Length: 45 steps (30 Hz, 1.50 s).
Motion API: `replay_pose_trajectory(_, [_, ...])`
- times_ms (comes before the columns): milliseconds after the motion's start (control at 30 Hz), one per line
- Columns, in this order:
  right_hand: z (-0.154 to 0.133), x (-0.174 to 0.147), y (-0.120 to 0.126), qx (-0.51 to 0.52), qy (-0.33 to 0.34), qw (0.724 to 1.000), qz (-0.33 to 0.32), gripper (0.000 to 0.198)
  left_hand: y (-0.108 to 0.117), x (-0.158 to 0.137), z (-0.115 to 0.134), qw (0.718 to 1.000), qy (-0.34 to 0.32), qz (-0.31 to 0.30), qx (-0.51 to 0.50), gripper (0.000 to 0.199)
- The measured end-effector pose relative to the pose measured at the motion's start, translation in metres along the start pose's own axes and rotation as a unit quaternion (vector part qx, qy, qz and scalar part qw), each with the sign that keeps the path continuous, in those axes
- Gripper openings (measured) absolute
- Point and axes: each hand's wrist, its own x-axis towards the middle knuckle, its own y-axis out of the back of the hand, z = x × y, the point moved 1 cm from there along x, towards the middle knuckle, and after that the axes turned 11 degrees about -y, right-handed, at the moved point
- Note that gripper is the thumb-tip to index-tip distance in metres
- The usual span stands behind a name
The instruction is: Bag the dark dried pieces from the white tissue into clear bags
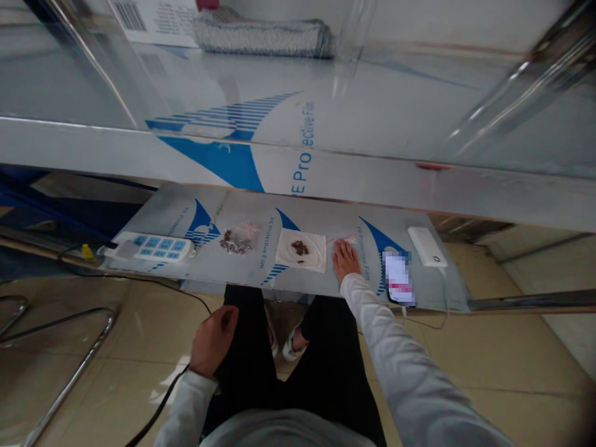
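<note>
My right hand [345, 259] lies flat on the narrow shelf with its fingers stretched out. Under and beyond its fingertips shows part of a clear plastic bag [354, 239]. Just left of that hand, a white square cloth or sheet [285, 254] carries a small heap of brown pieces [300, 248]. Farther left rests another clear bag [251, 231] with small dark, shiny pieces [234, 242] at it. My left hand [213, 341] is held over my lap, off the shelf, its fingers curled in and no object visible in them.
A white power strip [162, 247] with blue sockets sits at the shelf's left end. On the right lie a phone [398, 279] with a blurred screen and a white power bank [426, 246], with a cable. A rolled grey towel [265, 37] is on the upper surface.
</note>
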Motion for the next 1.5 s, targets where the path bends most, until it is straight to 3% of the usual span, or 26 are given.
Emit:
replay_pose_trajectory(233, [0.000,0.005,0.011,-0.009,-0.039,0.999,-0.011,0.049,0.001,0.018,0.006,0.997,-0.020,0.076,-0.003,0.025])
replay_pose_trajectory(333, [-0.005,0.003,0.017,-0.012,-0.049,0.999,-0.017,0.050,0.000,0.052,0.012,0.990,-0.020,0.141,0.018,0.029])
replay_pose_trajectory(500, [-0.009,-0.004,0.031,-0.009,-0.048,0.999,0.004,0.049,0.001,0.127,0.023,0.978,-0.025,0.200,0.054,0.036])
replay_pose_trajectory(633, [-0.009,-0.018,0.042,0.032,-0.042,0.998,0.028,0.049,0.001,0.170,0.030,0.974,-0.041,0.204,0.087,0.042])
replay_pose_trajectory(733, [-0.009,-0.038,0.047,0.098,-0.056,0.992,0.061,0.051,-0.001,0.185,0.030,0.976,-0.064,0.179,0.105,0.032])
replay_pose_trajectory(967, [-0.024,-0.090,0.054,0.262,-0.066,0.953,0.135,0.046,0.004,0.186,0.029,0.970,-0.062,0.190,0.136,0.036])
replay_pose_trajectory(1300, [-0.051,-0.123,0.054,0.343,-0.024,0.931,0.122,0.039,0.027,0.180,0.019,0.967,-0.066,0.233,0.084,0.027])
replay_pose_trajectory(1400, [-0.060,-0.126,0.072,0.407,-0.037,0.905,0.121,0.036,0.031,0.162,0.027,0.954,-0.087,0.281,0.052,0.029])
replay_pose_trajectory(1500, [-0.085,-0.121,0.102,0.522,-0.034,0.851,0.042,0.032,0.023,0.126,0.051,0.931,-0.113,0.348,0.014,0.030])
